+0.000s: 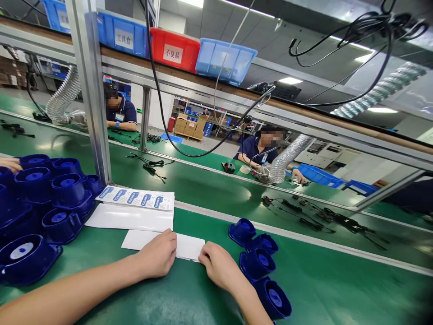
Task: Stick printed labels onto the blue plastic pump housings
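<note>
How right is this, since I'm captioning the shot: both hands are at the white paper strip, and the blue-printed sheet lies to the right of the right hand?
Wrong side: the head view shows the blue-printed sheet beyond the left hand, toward the left, not right of the right hand. Both hands are at the white paper strip.

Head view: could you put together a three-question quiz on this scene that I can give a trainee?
1. Fill in the blank: the person's ____ hand is at the right-hand end of the white strip.
2. True or false: the red bin stands between two blue bins.
3. Multiple choice: where does the printed label sheet lie?
A) in the red bin
B) beyond the white strip, as seen by the person
C) nearer the person than the white strip

Key: 1. right, the right hand; 2. true; 3. B
</note>
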{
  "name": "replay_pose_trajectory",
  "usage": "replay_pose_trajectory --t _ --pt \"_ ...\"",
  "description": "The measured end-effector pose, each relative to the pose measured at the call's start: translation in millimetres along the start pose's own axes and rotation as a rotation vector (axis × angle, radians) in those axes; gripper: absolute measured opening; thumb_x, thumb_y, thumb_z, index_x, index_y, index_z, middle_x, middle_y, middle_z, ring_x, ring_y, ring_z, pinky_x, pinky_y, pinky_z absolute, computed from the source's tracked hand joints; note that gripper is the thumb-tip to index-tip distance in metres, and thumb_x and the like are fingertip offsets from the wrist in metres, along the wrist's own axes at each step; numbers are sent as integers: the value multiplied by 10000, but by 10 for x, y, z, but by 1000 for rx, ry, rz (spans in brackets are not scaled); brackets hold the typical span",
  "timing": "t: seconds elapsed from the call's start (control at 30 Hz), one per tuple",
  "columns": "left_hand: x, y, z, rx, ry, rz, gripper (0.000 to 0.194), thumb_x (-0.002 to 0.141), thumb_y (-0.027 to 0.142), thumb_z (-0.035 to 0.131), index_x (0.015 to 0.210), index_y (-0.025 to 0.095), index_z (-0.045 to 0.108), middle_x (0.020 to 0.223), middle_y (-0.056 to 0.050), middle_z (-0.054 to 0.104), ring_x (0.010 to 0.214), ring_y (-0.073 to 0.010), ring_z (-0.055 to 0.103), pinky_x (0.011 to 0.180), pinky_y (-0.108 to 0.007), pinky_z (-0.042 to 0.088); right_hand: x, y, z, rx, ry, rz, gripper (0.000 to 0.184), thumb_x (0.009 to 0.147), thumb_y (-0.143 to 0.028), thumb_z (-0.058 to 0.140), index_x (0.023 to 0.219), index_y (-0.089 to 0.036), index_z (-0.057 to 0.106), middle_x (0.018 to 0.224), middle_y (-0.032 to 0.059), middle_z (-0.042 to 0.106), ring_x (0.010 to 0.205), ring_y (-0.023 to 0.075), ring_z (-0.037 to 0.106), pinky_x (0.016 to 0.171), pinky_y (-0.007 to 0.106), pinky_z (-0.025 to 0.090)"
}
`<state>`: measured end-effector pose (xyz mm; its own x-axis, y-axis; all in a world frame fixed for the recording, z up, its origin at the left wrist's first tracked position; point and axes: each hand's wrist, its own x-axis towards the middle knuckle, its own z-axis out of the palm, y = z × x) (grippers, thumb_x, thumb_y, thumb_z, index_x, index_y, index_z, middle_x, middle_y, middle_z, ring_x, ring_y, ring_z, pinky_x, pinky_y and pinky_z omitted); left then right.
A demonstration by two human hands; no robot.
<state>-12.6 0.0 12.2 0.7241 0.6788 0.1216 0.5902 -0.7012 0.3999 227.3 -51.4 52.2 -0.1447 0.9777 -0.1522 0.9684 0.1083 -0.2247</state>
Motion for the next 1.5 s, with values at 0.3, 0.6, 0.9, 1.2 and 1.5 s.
replay_pose_trajectory --t 0.3,0.6,0.9,1.2,1.5 --pt "16 -12 40 10 -19 -91 173 983 123 520 857 169 629 1042 -138 702 968 -295 674 864 -409 556 56 -38 53 -128 -36 101 199 1085 -274 641 968 -151 745 974 59 781 913 227 753 866 413 606" --pt "16 -68 -78 99 -111 -63 204 1023 181 535 938 148 717 1092 -158 709 1012 -305 703 877 -397 565 43 -142 154 -63 67 -169 198 1093 -174 538 984 -209 699 1066 68 764 1018 232 685 846 309 458" --pt "20 -235 -245 270 -251 67 207 895 35 628 1068 71 737 1170 -233 701 992 -356 704 809 -423 564 160 -94 298 -18 87 -148 214 1075 -148 511 910 -211 633 1000 86 753 919 254 682 755 328 383" --pt "-12 -302 -412 261 -193 154 112 1021 205 630 984 150 720 1049 -143 721 1068 -313 685 845 -371 545 65 182 119 88 -9 -169 290 1106 -252 442 819 -241 481 911 48 699 822 222 625 705 306 385" --pt "50 -237 -275 343 -224 202 246 856 102 708 1103 102 708 1108 -209 710 1041 -368 637 815 -426 545 26 300 80 107 -54 -109 299 1102 -282 398 806 -250 428 879 47 666 791 225 588 691 324 362"
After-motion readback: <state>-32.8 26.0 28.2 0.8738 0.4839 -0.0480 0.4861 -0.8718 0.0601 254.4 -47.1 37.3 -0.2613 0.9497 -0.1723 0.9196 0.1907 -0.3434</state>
